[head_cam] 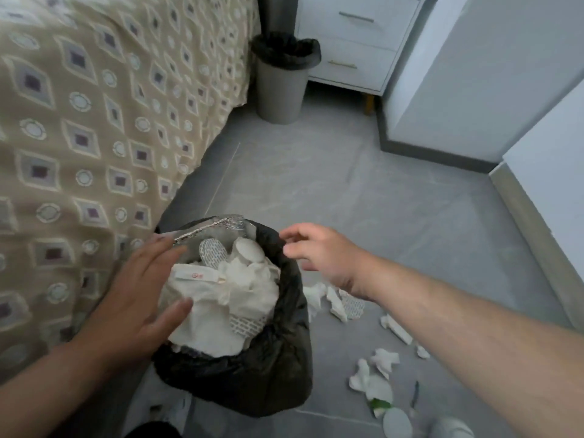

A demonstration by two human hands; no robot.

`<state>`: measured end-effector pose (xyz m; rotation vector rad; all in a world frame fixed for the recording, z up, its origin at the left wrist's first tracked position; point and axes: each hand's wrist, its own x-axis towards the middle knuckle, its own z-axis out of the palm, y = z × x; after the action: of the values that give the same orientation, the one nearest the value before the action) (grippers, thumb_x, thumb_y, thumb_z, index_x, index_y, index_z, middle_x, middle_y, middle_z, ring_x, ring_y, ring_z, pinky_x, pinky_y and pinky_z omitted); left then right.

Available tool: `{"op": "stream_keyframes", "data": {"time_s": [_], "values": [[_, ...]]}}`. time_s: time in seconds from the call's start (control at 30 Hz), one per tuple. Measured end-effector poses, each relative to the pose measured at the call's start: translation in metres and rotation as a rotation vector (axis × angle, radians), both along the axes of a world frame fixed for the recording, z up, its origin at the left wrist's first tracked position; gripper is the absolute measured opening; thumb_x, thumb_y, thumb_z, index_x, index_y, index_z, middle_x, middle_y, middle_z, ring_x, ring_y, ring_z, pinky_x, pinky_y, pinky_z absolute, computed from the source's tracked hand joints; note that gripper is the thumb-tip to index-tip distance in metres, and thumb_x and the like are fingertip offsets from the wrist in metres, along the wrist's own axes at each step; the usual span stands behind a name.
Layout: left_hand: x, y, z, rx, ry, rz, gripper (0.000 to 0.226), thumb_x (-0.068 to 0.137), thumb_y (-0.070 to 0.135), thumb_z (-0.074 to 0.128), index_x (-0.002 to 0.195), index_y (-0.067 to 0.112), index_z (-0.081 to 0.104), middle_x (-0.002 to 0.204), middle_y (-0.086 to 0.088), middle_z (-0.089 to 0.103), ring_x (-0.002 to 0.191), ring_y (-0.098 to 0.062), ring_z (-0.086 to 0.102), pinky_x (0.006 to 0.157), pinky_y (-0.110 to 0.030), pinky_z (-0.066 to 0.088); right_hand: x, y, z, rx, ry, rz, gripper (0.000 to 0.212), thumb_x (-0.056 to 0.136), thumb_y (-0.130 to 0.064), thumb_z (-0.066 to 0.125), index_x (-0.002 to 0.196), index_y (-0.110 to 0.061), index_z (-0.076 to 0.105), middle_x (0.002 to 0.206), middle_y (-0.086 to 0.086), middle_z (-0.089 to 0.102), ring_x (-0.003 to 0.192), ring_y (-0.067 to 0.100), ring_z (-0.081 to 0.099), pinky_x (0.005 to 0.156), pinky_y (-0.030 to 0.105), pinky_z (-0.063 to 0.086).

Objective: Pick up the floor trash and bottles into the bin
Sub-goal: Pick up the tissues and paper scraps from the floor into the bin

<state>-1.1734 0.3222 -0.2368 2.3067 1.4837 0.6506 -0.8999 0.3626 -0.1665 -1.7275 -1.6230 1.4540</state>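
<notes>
Fingers [159, 257] of my left hand [136, 295] lie straight on paper trash [227, 295] in the bin [252, 380], my right hand [319, 254] hovering beside them, fingers loosely spread.

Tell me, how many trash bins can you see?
2. The near bin, stuffed with paper, sits beside the bed under the left hand. The far bin stands between the bed and the white drawers. Others may be out of view.

Left hand [136, 298] covers the left rim of the black-bagged waste bin [284, 358]. Right forearm [442, 317] hides part of the crumpled white paper scraps [336, 303] beside it. Pale round object [397, 423] cut by bottom edge, unidentifiable; beige diamond-patterned bedspread [79, 137] blurred.
</notes>
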Motion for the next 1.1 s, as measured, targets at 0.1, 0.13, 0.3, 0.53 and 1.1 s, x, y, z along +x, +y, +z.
{"op": "stream_keyframes", "data": {"time_s": [0.1,0.13,0.3,0.53,1.1], "values": [[0.051,-0.001,0.044,-0.005,0.018,-0.240,0.065,0.088,0.066,0.032,0.136,0.023,0.041,0.148,0.005,0.034,0.139,-0.010,0.027,0.112,-0.017,0.016,0.057,-0.017,0.018,0.038,0.060,-0.118,0.010,0.091,-0.016,0.057,0.099,-0.020,0.061,0.094,-0.002,0.058,0.092,0.013,0.052,0.088,0.037,0.048],[0.066,-0.005,0.054,-0.056,0.019,-0.307,0.062,0.088,0.066,0.033,0.137,0.029,0.039,0.149,0.010,0.032,0.138,-0.004,0.027,0.110,-0.013,0.016,0.072,-0.023,0.017,0.037,0.065,-0.149,0.007,0.091,-0.016,0.057,0.094,-0.021,0.061,0.088,-0.003,0.057,0.089,0.013,0.052,0.086,0.038,0.049],[0.153,-0.044,0.045,-0.410,0.066,-0.494,0.070,0.069,0.088,0.017,0.130,0.054,0.026,0.144,0.037,0.015,0.133,0.019,0.013,0.103,0.000,0.010,0.152,-0.059,-0.028,-0.053,0.059,-0.351,0.010,0.089,-0.015,0.060,0.082,-0.022,0.060,0.077,-0.001,0.053,0.081,0.016,0.050,0.073,0.034,0.046],[0.270,-0.078,-0.086,-0.737,0.217,-0.122,0.063,0.089,0.041,0.055,0.143,0.021,0.029,0.149,0.000,0.031,0.136,-0.013,0.028,0.106,-0.019,0.021,0.226,-0.121,-0.136,-0.225,-0.481,-0.043,0.050,0.082,-0.030,0.061,0.128,-0.012,0.052,0.123,0.005,0.058,0.109,0.023,0.057,0.087,0.030,0.045],[0.304,0.020,-0.201,-0.624,0.374,0.277,0.100,0.077,0.045,0.068,0.149,0.033,0.000,0.156,-0.010,-0.019,0.144,-0.037,-0.006,0.113,-0.053,0.016,0.233,-0.211,-0.239,-0.075,-0.847,0.469,0.111,0.082,-0.021,0.068,0.145,-0.039,-0.021,0.155,0.012,-0.032,0.140,0.039,0.014,0.103,0.048,0.036]]}}
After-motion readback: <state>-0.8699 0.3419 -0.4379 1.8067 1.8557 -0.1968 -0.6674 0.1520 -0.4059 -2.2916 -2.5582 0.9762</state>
